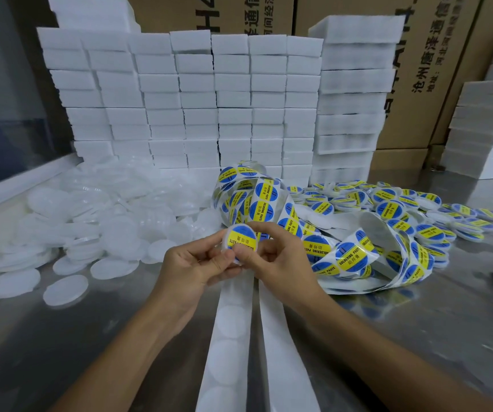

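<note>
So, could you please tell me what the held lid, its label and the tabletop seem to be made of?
The lid looks like plastic, translucent milky white at its rim. The label is likely glossy sticker paper or film, with blue and yellow print. The tabletop appears to be brushed stainless steel, grey with blurred reflections.

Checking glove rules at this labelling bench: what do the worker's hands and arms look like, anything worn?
The left hand and right hand are bare: no gloves, rings or wristbands show. The left forearm and right forearm are uncovered too, with no sleeve or watch in view.
</note>
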Tool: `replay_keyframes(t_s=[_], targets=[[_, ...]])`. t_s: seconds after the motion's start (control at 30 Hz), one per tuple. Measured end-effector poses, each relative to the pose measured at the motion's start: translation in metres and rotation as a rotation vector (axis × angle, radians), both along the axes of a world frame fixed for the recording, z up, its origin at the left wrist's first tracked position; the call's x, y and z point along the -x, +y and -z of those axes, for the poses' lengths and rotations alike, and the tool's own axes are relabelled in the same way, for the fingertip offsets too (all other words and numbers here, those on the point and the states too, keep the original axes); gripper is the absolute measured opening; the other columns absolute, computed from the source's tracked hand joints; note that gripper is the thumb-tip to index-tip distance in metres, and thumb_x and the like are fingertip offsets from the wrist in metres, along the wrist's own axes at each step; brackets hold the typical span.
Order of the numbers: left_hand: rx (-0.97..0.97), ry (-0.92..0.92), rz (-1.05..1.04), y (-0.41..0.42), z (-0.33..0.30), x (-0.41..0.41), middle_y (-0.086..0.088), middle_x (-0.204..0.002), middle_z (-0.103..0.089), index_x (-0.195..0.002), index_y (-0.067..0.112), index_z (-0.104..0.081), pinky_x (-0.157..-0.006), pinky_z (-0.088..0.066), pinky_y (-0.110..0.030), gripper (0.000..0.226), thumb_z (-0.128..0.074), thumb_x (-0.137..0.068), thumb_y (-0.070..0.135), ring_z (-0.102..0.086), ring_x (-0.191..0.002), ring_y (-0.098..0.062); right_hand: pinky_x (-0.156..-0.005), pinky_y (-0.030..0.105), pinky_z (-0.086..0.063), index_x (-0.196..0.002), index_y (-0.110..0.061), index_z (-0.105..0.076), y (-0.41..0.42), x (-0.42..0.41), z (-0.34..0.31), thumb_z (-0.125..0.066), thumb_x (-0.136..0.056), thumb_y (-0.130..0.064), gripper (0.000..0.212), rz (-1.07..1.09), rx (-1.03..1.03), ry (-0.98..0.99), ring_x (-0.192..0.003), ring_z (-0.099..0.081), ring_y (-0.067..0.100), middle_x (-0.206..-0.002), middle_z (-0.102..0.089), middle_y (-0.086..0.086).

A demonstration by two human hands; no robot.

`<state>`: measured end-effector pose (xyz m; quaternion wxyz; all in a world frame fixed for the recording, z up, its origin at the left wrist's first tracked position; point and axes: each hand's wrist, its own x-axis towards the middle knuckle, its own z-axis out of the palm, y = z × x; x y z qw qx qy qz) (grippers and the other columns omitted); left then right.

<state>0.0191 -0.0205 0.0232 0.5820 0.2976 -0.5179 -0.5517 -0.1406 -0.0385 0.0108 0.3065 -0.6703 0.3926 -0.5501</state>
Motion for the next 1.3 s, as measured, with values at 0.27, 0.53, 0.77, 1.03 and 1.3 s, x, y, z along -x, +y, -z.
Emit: replay_keyframes(t_s=[0.27, 0.53, 0.77, 1.03, 1.3], targets=[[-0.061, 0.025, -0.012, -0.001, 0.002, 0.005, -0.015, -0.087, -0.075, -0.094, 0.018, -0.08, -0.065, -0.058, -0.026, 0.036, -0.077, -0.058, 0.021, -0.073, -0.076, -0.024, -0.049, 0.019, -0.048, -0.103, -0.02, -0.067, -0.001, 0.007, -0.008, -0.074, -0.083, -0.035, 0.026, -0.06, -0.074, -0.098, -0.045, -0.058, 0.01, -0.055, -0.065, 0.009], [-0.131, 0.043, -0.066, -0.003, 0.001, 0.002, -0.008, -0.08, -0.075, -0.08, 0.018, -0.081, -0.052, -0.052, -0.021, 0.018, -0.072, -0.065, 0.021, -0.067, -0.064, -0.012, -0.05, 0.021, -0.049, -0.107, -0.011, -0.06, 0.0, 0.01, -0.011, -0.057, -0.098, -0.014, 0.01, -0.198, -0.128, -0.111, -0.048, -0.061, 0.01, -0.064, -0.071, 0.008], [-0.145, 0.038, -0.044, -0.002, 0.001, 0.006, -0.009, -0.077, -0.074, -0.077, 0.015, -0.08, -0.05, -0.051, -0.021, 0.017, -0.07, -0.066, 0.025, -0.066, -0.061, -0.011, -0.048, 0.026, -0.043, -0.115, -0.027, -0.06, -0.001, 0.007, -0.002, -0.075, -0.072, -0.052, 0.052, -0.034, 0.016, 0.084, -0.048, -0.048, 0.011, -0.071, -0.062, 0.011], [-0.136, -0.066, -0.139, -0.004, 0.004, 0.006, -0.01, -0.089, -0.075, -0.085, 0.018, -0.079, -0.065, -0.058, -0.033, 0.023, -0.068, -0.073, 0.036, -0.072, -0.078, -0.02, -0.055, 0.038, -0.058, -0.09, -0.012, -0.068, -0.003, 0.01, -0.006, -0.063, -0.094, -0.032, 0.021, 0.028, 0.011, 0.076, -0.062, -0.07, 0.023, -0.076, -0.072, 0.005], [-0.111, -0.217, -0.216, -0.001, 0.013, 0.017, -0.003, -0.092, -0.072, -0.088, 0.026, -0.077, -0.064, -0.06, -0.031, 0.017, -0.08, -0.072, 0.023, -0.071, -0.083, -0.016, -0.063, 0.019, -0.054, -0.087, -0.025, -0.068, -0.013, 0.017, -0.008, -0.052, -0.101, -0.02, 0.021, 0.345, -0.164, -0.425, -0.07, -0.067, 0.004, -0.074, -0.073, -0.011]])
